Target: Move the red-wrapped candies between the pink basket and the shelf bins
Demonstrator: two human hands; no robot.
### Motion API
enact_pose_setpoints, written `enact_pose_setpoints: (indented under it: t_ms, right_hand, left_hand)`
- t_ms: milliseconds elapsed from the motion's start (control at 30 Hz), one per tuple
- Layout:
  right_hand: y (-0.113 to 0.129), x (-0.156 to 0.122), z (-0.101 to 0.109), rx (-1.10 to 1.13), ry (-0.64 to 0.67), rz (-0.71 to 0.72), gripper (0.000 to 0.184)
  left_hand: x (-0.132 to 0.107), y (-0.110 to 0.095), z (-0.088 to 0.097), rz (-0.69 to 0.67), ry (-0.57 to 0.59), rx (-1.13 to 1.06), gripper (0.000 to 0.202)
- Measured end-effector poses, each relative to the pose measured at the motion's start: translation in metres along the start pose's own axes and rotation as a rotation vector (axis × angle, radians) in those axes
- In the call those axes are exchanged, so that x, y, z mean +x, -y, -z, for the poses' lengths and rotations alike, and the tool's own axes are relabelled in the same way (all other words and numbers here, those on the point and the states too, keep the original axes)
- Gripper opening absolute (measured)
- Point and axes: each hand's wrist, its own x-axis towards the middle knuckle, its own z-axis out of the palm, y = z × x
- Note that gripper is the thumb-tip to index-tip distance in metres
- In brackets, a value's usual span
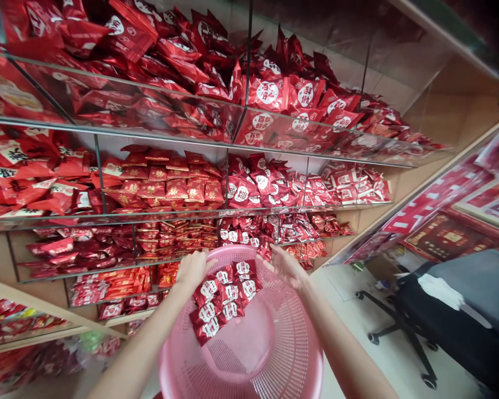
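A pink plastic basket with a perforated wall is in front of me, tilted so its inside shows. Several small red packets with white printed labels lie together against its far left inner side. My left hand is closed over the far left rim of the basket. At the far right rim is my right hand, its thumb and fingers apart. A red packet shows beside those fingertips; whether they touch it is unclear.
Shelves with glass fronts rise ahead, their dividers separating heaps of red packets. At the right stands a black office chair with a white cloth on it. A diagonal wooden bar crosses the lower left.
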Motion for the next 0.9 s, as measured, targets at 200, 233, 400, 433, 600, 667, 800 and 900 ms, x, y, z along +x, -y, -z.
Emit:
enact_pose_setpoints:
  t_ms: [200,233,400,433,600,667,800,900]
  right_hand:
    - [-0.009,-0.007,-0.023,0.084,0.250,-0.108,0.022]
    - [-0.010,-0.008,-0.027,0.064,0.287,-0.108,0.025]
    - [-0.015,-0.012,-0.039,-0.342,0.260,0.023,0.043]
    - [-0.016,-0.012,-0.039,-0.489,0.232,0.104,0.044]
    - [-0.024,-0.007,-0.036,-1.413,0.176,0.581,0.053]
    - [-0.028,-0.002,-0.034,-1.686,0.198,0.677,0.057]
    - [-0.035,0.008,-0.039,-1.853,0.262,0.749,0.064]
    - [-0.040,0.015,-0.045,-1.865,0.268,0.773,0.061]
  left_hand:
    - [-0.001,-0.001,0.001,0.000,-0.003,0.007,0.046]
    - [-0.001,-0.001,0.002,-0.001,-0.003,0.007,0.047]
    - [-0.002,-0.001,0.003,-0.008,-0.012,0.004,0.047]
    - [-0.002,-0.001,0.003,-0.010,-0.012,0.003,0.047]
    - [-0.002,-0.003,0.005,0.011,-0.005,-0.019,0.055]
    - [-0.002,-0.004,0.006,0.023,-0.019,-0.014,0.063]
    - [-0.003,-0.006,0.007,0.028,-0.020,-0.019,0.071]
    - [-0.003,-0.006,0.008,0.030,-0.017,-0.030,0.073]
